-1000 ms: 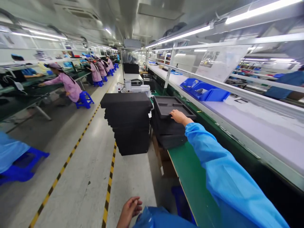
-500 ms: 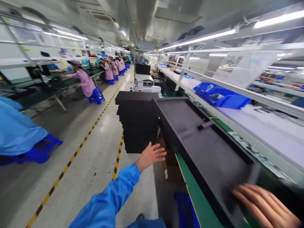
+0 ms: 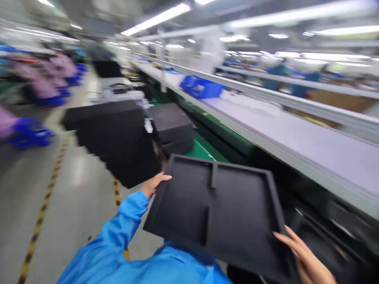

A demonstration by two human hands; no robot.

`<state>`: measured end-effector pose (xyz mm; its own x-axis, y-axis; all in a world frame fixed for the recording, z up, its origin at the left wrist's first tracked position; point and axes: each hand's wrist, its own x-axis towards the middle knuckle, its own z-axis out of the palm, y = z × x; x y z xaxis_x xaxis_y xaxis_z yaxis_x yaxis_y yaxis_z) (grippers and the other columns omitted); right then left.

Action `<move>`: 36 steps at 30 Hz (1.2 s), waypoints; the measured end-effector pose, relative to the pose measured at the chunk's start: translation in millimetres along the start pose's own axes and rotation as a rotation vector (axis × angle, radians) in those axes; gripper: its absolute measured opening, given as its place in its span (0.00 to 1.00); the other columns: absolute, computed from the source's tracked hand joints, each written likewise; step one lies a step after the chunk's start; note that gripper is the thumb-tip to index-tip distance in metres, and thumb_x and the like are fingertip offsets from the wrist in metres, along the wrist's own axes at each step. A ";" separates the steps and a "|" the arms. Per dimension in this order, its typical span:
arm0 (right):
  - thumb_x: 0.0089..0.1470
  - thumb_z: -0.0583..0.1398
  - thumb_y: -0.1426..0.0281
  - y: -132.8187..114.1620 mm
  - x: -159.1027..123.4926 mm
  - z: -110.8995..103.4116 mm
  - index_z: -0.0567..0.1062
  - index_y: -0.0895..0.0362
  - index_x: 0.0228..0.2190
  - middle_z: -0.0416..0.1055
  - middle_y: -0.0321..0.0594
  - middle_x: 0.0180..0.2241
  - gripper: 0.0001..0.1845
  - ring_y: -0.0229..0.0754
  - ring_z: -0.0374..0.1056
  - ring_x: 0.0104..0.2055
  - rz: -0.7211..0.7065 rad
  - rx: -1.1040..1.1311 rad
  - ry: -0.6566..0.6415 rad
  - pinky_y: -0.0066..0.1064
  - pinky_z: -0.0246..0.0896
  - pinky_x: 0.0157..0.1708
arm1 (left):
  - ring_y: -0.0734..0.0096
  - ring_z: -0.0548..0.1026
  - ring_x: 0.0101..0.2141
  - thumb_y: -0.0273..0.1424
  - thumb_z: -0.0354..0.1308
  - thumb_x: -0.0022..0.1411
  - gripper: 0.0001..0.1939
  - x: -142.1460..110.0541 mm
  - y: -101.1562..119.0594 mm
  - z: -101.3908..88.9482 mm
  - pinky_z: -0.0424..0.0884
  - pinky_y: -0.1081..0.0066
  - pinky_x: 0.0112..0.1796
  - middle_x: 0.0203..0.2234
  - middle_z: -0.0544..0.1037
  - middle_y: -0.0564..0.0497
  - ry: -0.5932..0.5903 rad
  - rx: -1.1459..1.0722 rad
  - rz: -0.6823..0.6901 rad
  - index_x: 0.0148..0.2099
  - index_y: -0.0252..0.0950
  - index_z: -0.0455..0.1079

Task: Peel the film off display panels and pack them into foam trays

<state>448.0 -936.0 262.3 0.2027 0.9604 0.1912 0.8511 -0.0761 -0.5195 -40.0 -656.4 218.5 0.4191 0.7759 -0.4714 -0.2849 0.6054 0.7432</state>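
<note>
Black tray (image 3: 239, 213), lower center of frame, left hand (image 3: 154, 184) and right hand (image 3: 304, 254) gripping opposite ends.

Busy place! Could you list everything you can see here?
Divided tray: one, black, between both hands
Taller stack: one, black, ahead left
Shorter stack: one, black, on green tabletop
Machine: one, white, behind stacks
Bins: count unclear, blue, on whitish bench
Floor tape: two lines, yellow-black, left
People, stools: several, blurred, pink and blue, far left
Strip lights: several, white, overhead
Left sleeve: one, blue
Hands: two, bare, left and right on tray
</note>
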 end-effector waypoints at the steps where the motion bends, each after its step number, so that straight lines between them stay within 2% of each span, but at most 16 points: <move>1: 0.57 0.55 0.48 3.4 -28.3 -2.9 0.82 0.50 0.44 0.76 0.47 0.54 0.26 0.55 0.70 0.59 0.141 0.090 0.007 0.43 0.68 0.58 | 0.62 0.82 0.24 0.26 0.64 0.55 0.13 -0.6 -19.3 13.9 0.79 0.68 0.28 0.27 0.85 0.45 0.024 0.031 -0.062 0.44 0.30 0.78; 3: 0.59 0.54 0.47 12.5 -79.3 -9.8 0.78 0.52 0.52 0.74 0.47 0.57 0.30 0.55 0.69 0.61 0.402 0.319 -0.011 0.46 0.65 0.61 | 0.61 0.81 0.22 0.27 0.62 0.57 0.12 4.1 -56.0 45.8 0.79 0.66 0.26 0.25 0.84 0.47 0.067 0.104 -0.202 0.45 0.31 0.77; 4: 0.60 0.53 0.46 19.7 -102.2 -14.2 0.75 0.52 0.55 0.73 0.46 0.58 0.31 0.55 0.68 0.61 0.500 0.428 0.047 0.47 0.64 0.62 | 0.60 0.81 0.22 0.27 0.61 0.58 0.12 8.0 -74.3 64.6 0.80 0.66 0.26 0.24 0.84 0.47 0.070 0.143 -0.255 0.45 0.32 0.76; 7: 0.54 0.61 0.46 48.9 -169.5 -31.0 0.70 0.52 0.59 0.66 0.46 0.63 0.37 0.54 0.61 0.67 0.650 0.523 0.188 0.48 0.54 0.67 | 0.60 0.82 0.24 0.27 0.61 0.60 0.10 13.7 -130.7 130.7 0.81 0.64 0.29 0.25 0.84 0.47 0.026 0.256 -0.374 0.45 0.32 0.75; 10: 0.50 0.65 0.47 82.5 -239.2 -54.2 0.68 0.52 0.60 0.64 0.48 0.64 0.41 0.54 0.57 0.69 0.732 0.490 0.329 0.49 0.49 0.69 | 0.61 0.82 0.25 0.28 0.63 0.60 0.12 6.2 -180.7 201.4 0.82 0.63 0.31 0.27 0.84 0.47 -0.098 0.319 -0.340 0.47 0.34 0.74; 13: 0.50 0.65 0.48 120.7 -299.6 -84.9 0.66 0.51 0.62 0.64 0.48 0.64 0.42 0.54 0.57 0.69 0.809 0.479 0.449 0.50 0.51 0.69 | 0.61 0.82 0.28 0.29 0.68 0.54 0.20 1.9 -211.3 275.1 0.81 0.64 0.33 0.31 0.84 0.49 -0.281 0.381 -0.231 0.50 0.37 0.72; 15: 0.49 0.66 0.49 148.2 -326.1 -106.4 0.66 0.51 0.62 0.64 0.47 0.65 0.43 0.54 0.57 0.69 0.859 0.470 0.538 0.49 0.51 0.69 | 0.63 0.82 0.29 0.30 0.71 0.52 0.23 8.0 -221.5 328.5 0.80 0.64 0.34 0.34 0.84 0.47 -0.374 0.460 -0.174 0.50 0.36 0.72; 17: 0.47 0.67 0.50 175.4 -338.7 -123.7 0.67 0.52 0.62 0.65 0.47 0.64 0.43 0.55 0.60 0.67 0.886 0.479 0.606 0.50 0.53 0.68 | 0.65 0.80 0.31 0.31 0.69 0.55 0.20 21.9 -228.8 383.5 0.79 0.65 0.37 0.37 0.84 0.45 -0.423 0.585 -0.076 0.49 0.33 0.72; 19: 0.47 0.66 0.52 200.5 -338.7 -132.4 0.68 0.56 0.61 0.68 0.49 0.62 0.43 0.56 0.64 0.64 0.885 0.497 0.652 0.50 0.57 0.66 | 0.66 0.79 0.36 0.28 0.62 0.62 0.15 40.5 -237.8 433.4 0.77 0.65 0.42 0.41 0.82 0.43 -0.451 0.812 0.086 0.51 0.29 0.71; 20: 0.48 0.65 0.53 211.6 -335.3 -132.8 0.67 0.58 0.62 0.69 0.50 0.61 0.43 0.56 0.66 0.63 0.875 0.505 0.670 0.49 0.59 0.65 | 0.65 0.78 0.40 0.27 0.59 0.64 0.14 49.9 -243.4 454.0 0.75 0.64 0.45 0.44 0.82 0.42 -0.430 0.942 0.180 0.52 0.28 0.70; 21: 0.49 0.64 0.54 221.3 -330.7 -130.9 0.67 0.60 0.62 0.70 0.51 0.60 0.43 0.55 0.66 0.62 0.865 0.505 0.686 0.49 0.61 0.64 | 0.63 0.77 0.44 0.26 0.58 0.65 0.13 58.7 -249.6 470.5 0.73 0.63 0.49 0.46 0.81 0.41 -0.419 0.996 0.215 0.52 0.27 0.70; 23: 0.50 0.63 0.57 235.9 -321.2 -121.8 0.66 0.64 0.62 0.70 0.53 0.60 0.42 0.54 0.67 0.62 0.871 0.476 0.711 0.47 0.61 0.64 | 0.58 0.75 0.50 0.23 0.58 0.65 0.09 72.5 -262.0 491.2 0.68 0.59 0.53 0.48 0.79 0.38 -0.384 1.091 0.240 0.47 0.26 0.70; 25: 0.51 0.62 0.59 244.7 -316.1 -110.2 0.66 0.65 0.62 0.69 0.54 0.60 0.40 0.53 0.66 0.62 0.906 0.422 0.709 0.47 0.59 0.65 | 0.52 0.73 0.52 0.22 0.58 0.63 0.04 80.9 -272.4 497.9 0.66 0.57 0.54 0.46 0.79 0.35 -0.351 1.154 0.217 0.41 0.27 0.71; 28: 0.52 0.61 0.61 250.8 -320.9 -96.2 0.67 0.62 0.62 0.70 0.51 0.60 0.37 0.52 0.66 0.62 0.943 0.365 0.678 0.49 0.57 0.65 | 0.48 0.73 0.52 0.21 0.60 0.62 0.03 86.3 -281.3 494.2 0.66 0.56 0.53 0.42 0.79 0.34 -0.315 1.233 0.190 0.36 0.30 0.69; 31: 0.52 0.60 0.63 251.9 -331.9 -88.8 0.67 0.60 0.62 0.72 0.48 0.58 0.36 0.52 0.66 0.62 0.935 0.341 0.628 0.49 0.58 0.65 | 0.47 0.72 0.53 0.22 0.60 0.61 0.04 84.8 -281.7 488.8 0.66 0.55 0.53 0.41 0.79 0.34 -0.310 1.272 0.174 0.35 0.32 0.68; 36: 0.53 0.56 0.63 245.8 -339.6 -89.3 0.66 0.65 0.62 0.70 0.55 0.60 0.37 0.57 0.66 0.62 1.010 0.133 0.556 0.51 0.57 0.65 | 0.45 0.73 0.53 0.25 0.62 0.63 0.04 66.5 -275.5 494.2 0.67 0.55 0.53 0.42 0.79 0.33 -0.350 1.217 0.141 0.37 0.30 0.69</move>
<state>631.6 -1304.8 144.0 0.9735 0.2255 -0.0381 0.1293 -0.6802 -0.7215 492.3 -859.1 217.0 0.7066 0.6196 -0.3416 0.5485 -0.1747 0.8177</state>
